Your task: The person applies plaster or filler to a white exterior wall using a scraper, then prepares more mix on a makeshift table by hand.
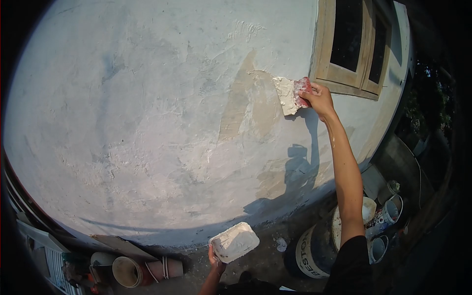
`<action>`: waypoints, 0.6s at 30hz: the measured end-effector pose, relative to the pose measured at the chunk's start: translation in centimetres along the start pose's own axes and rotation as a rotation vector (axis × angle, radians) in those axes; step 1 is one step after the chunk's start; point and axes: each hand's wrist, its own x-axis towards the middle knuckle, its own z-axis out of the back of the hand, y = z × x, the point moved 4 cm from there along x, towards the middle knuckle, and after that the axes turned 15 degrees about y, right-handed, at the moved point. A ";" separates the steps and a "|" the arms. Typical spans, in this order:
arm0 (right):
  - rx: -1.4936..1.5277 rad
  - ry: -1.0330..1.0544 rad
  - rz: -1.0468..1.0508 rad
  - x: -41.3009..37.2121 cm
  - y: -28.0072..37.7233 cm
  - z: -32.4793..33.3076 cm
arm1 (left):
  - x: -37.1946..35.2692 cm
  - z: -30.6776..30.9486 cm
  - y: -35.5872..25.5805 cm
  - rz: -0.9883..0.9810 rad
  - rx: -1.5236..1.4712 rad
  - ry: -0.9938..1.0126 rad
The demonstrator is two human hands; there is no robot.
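My right hand (318,100) grips the red handle of a putty knife (303,92) against the wall, just left of the window's lower corner. Thick cream-coloured putty (286,96) covers its wide blade. Left of the blade, a damp-looking beige patch (246,105) marks the pale plastered wall (147,98). Low in front of me, my left hand (215,262) holds a shallow rectangular tray (236,242) by its left side. White putty coats the tray's inside and rim.
A wooden window frame (344,76) is set in the wall at upper right. On the ground at right stand a large dark drum (307,253) and several buckets (392,209). More buckets (127,272) and a white slatted panel (55,263) lie at lower left.
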 end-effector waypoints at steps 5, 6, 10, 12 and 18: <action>-0.613 -0.150 0.230 -0.9 10.9 -0.7 | 0.4 0.1 0.3 0.010 0.008 0.001; -0.732 -0.237 0.385 -0.7 12.7 -1.9 | 0.6 0.3 0.5 0.009 0.023 -0.008; -1.136 -0.445 0.876 1.0 17.3 -9.5 | 0.5 0.9 1.2 0.037 0.009 -0.015; -1.237 -0.429 0.927 2.1 17.3 -13.0 | 0.2 1.2 0.9 0.011 0.040 -0.014; -1.176 -0.215 0.806 3.0 16.2 -18.4 | -0.1 2.6 -0.4 -0.067 0.015 -0.057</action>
